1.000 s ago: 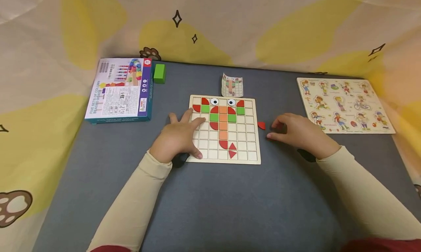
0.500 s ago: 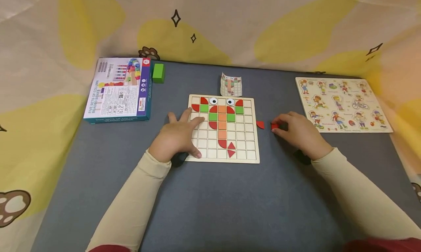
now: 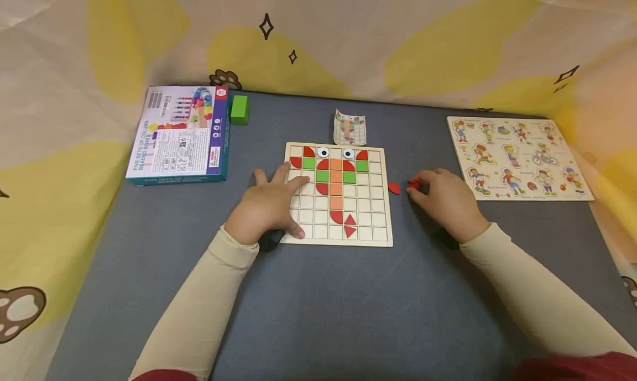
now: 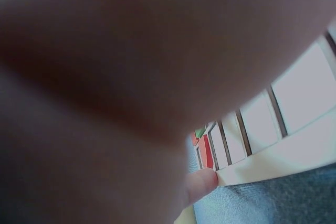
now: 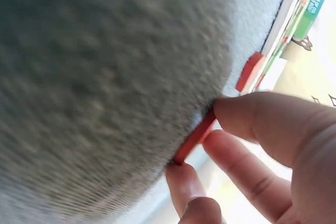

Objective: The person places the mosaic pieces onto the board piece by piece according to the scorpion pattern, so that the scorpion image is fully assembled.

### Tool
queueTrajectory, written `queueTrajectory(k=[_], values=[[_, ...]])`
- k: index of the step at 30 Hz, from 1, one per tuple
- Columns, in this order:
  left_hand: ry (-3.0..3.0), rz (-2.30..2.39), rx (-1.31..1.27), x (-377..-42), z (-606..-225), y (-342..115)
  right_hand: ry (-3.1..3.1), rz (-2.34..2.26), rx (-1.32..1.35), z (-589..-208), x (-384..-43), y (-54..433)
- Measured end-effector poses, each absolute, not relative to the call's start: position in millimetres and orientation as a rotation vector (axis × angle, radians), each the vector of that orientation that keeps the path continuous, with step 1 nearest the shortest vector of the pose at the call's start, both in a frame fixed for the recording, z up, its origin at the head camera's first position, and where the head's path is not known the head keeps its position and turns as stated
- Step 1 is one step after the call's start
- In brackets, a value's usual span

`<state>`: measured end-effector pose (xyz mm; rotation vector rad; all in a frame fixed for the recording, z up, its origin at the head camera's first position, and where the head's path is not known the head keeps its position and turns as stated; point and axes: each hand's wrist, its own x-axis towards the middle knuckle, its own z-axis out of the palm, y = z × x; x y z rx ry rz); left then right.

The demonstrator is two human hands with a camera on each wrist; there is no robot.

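Observation:
A square wooden grid board [image 3: 365, 205] lies on the table, with red, green and orange tiles and two round eye pieces set in its cells. My left hand [image 3: 266, 207] rests with spread fingers on the board's left edge; its thumb is near the lower-left corner. To the right of the board, my right hand [image 3: 445, 201] pinches a small red tile [image 5: 197, 137] between thumb and fingers, low over the table. Most of that tile is hidden by the fingers in the head view. Between this hand and the board lies a red quarter-circle tile [image 3: 393, 188], right at the board's edge.
Behind the board is a small curled pattern card [image 3: 350, 129]. A toy box [image 3: 179, 135] and a green block [image 3: 240, 110] stand at the back left. A wooden picture puzzle [image 3: 522, 158] lies at the right, close to my right hand. A patterned cloth [image 3: 338, 43] hangs behind.
My right hand's thumb and fingers have closed on the red tile, and the hand has then shifted slightly left with it. The left hand stays in place on the board.

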<state>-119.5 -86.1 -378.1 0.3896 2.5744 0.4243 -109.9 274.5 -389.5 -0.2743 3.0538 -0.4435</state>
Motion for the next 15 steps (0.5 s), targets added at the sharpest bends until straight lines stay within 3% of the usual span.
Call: queueTrajectory(k=[5, 15], values=[[2.572, 0.416, 0.38, -119, -377, -86, 3.056, -0.496, -0.272, -383, -121, 264], [2.574, 0.409, 0.375, -119, -378, -86, 2.969, -0.477, -0.53, -382, -151, 215]])
